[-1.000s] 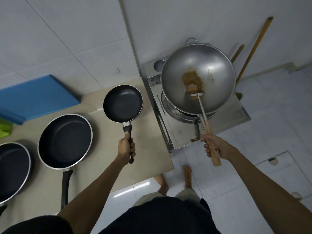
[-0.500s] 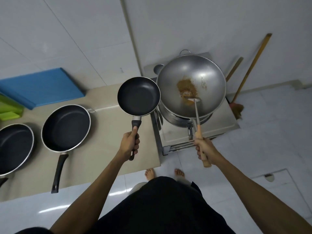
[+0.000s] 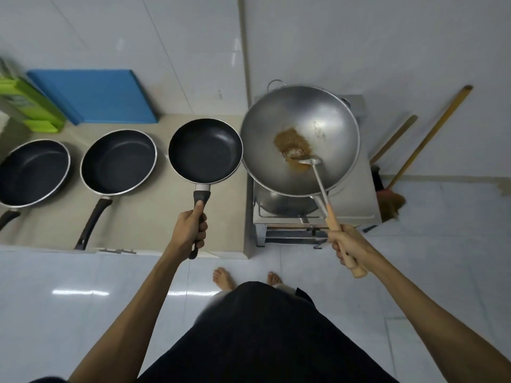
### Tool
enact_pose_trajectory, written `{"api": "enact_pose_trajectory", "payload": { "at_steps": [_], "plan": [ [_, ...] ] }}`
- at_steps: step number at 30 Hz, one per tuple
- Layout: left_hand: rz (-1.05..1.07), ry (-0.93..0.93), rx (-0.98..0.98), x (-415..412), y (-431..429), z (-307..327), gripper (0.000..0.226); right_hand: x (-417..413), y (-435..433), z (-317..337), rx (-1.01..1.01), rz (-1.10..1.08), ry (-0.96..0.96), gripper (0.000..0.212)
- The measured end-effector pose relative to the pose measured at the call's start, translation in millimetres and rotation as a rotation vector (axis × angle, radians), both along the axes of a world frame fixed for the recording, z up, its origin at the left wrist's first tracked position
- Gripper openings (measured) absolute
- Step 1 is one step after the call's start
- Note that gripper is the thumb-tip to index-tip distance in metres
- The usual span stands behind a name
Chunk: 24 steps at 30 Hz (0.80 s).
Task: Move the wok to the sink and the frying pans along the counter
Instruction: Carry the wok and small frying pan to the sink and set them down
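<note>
Head view, looking down: our left hand [image 3: 190,234] has its fingers wrapped tight around the black handle of the small frying pan [image 3: 205,151], which now hangs level just beyond our knuckles, its rim almost touching the wok [image 3: 300,139]. Our right hand [image 3: 349,247] is clenched on a wooden handle; we cannot tell for certain whether it belongs to the wok or to the metal spatula [image 3: 312,167] resting in the brown residue [image 3: 292,142], as the 2 run together. Compared with 1 second ago, the small pan has risen off the counter [image 3: 138,217] and swung toward the stove [image 3: 351,205], and the wok appears tipped and partly lifted above the burner. To the left of our left fingers, 2 larger frying pans [image 3: 119,161] [image 3: 33,172] sit on the counter, untouched, with a blue board [image 3: 94,95] against the wall behind them. No sink is visible. We judge both moves to be only just under way: the wok has yet to leave the stove area, and the small pan has yet to find its new place.
</note>
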State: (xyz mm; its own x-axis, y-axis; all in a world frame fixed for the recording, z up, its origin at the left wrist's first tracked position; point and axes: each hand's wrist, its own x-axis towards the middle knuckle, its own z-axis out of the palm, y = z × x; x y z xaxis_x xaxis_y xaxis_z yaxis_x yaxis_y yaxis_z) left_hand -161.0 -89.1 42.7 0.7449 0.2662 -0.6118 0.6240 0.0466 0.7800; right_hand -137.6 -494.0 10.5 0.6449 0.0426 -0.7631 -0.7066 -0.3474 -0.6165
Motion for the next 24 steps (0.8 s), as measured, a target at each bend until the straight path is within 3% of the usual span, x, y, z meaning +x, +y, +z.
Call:
{"api": "enact_pose_trajectory", "payload": {
  "at_steps": [12, 18, 24],
  "plan": [
    [0.489, -0.029, -0.014, -121, 74, 22, 0.043, -1, 96, 41, 0.080, 0.360, -0.059, 0.011],
    [0.617, -0.041, 0.004, -190, 155, 32, 0.045, -14, 181, 60, 0.077, 0.477, -0.101, 0.005],
    [0.735, -0.056, 0.004, -279, 239, 40, 0.044, -60, 297, 71, 0.129, 0.498, -0.068, 0.012]
  ]
}}
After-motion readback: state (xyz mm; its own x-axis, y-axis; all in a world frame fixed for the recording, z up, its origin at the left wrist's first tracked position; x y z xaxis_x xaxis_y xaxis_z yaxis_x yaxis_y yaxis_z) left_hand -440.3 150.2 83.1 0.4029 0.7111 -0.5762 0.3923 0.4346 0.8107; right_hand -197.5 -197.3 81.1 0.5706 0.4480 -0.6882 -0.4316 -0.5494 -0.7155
